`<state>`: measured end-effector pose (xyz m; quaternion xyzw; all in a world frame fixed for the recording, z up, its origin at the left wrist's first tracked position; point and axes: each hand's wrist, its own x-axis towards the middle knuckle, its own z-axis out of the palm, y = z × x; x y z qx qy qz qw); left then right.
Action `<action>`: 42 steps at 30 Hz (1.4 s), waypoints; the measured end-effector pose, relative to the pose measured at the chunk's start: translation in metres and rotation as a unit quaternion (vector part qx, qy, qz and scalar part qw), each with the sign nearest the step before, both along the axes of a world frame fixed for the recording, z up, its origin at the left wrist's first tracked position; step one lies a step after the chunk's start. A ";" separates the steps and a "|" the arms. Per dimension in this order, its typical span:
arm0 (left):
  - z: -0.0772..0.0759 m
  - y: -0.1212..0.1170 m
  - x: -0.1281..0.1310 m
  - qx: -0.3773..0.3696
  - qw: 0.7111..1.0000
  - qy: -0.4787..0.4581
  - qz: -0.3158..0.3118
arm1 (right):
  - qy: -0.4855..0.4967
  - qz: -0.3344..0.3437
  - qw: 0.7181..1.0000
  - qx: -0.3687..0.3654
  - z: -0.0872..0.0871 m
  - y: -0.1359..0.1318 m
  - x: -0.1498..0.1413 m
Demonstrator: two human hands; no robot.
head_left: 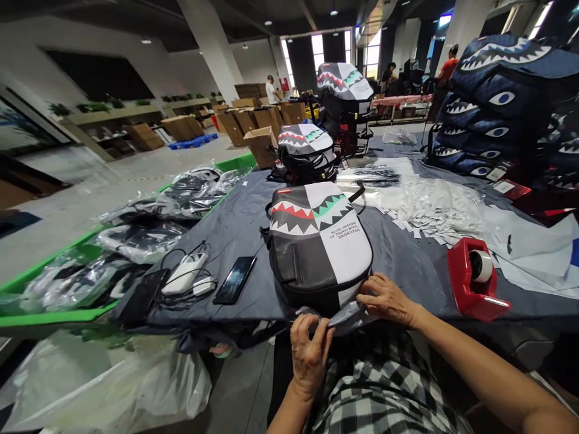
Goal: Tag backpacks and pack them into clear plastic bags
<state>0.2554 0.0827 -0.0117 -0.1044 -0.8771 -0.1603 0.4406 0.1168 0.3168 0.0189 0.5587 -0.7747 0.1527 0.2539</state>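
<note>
A black, white and grey backpack (316,241) with a shark-mouth print lies flat on the cloth-covered table in front of me. Its printed text faces away, upside down to me. At its near end, my left hand (310,349) pinches the edge of a thin greyish plastic bag (348,318). My right hand (386,298) has its fingers closed on the bag's other side, close to the backpack's lower right corner. Part of the bag is hidden by my fingers.
A red tape dispenser (473,283) stands at right, a phone (235,280) and white chargers (185,274) at left. Stacked backpacks (305,147) and blue shark backpacks (488,102) rise behind. White tags (425,223) lie scattered. A green-edged bin (58,316) holds bagged items.
</note>
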 end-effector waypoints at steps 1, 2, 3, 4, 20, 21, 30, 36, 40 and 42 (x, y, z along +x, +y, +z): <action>0.000 -0.003 -0.003 -0.014 1.000 -0.005 -0.010 | 0.006 0.005 1.000 0.016 0.002 0.001 -0.001; 0.002 -0.008 -0.006 -0.033 0.999 -0.009 -0.022 | 0.009 0.010 0.999 0.030 0.004 0.001 -0.002; 0.004 -0.012 -0.010 -0.052 0.998 -0.011 -0.038 | 0.010 0.012 0.999 0.041 0.006 0.000 -0.002; 0.007 -0.018 -0.014 -0.072 0.996 -0.010 -0.058 | 0.012 0.010 0.999 0.051 0.008 -0.001 -0.001; 0.091 -0.066 -0.047 -0.192 0.930 -0.213 -0.232 | -0.022 0.077 0.986 0.148 0.070 -0.015 -0.018; 0.114 -0.069 -0.050 -0.173 0.927 -0.235 -0.237 | -0.030 0.080 0.985 0.148 0.091 -0.018 -0.023; 0.247 -0.078 -0.068 -0.165 0.934 -0.242 -0.204 | 0.033 0.046 0.996 0.065 0.205 -0.042 -0.043; 0.246 -0.080 -0.068 -0.213 0.941 -0.194 -0.175 | 0.029 0.049 0.997 0.052 0.203 -0.041 -0.031; 0.253 -0.075 -0.065 -0.270 0.947 -0.069 -0.158 | 0.054 0.053 0.997 0.020 0.211 -0.039 -0.027; 0.255 -0.067 -0.066 -0.292 0.948 0.023 -0.126 | 0.053 0.047 0.997 -0.038 0.213 -0.041 -0.027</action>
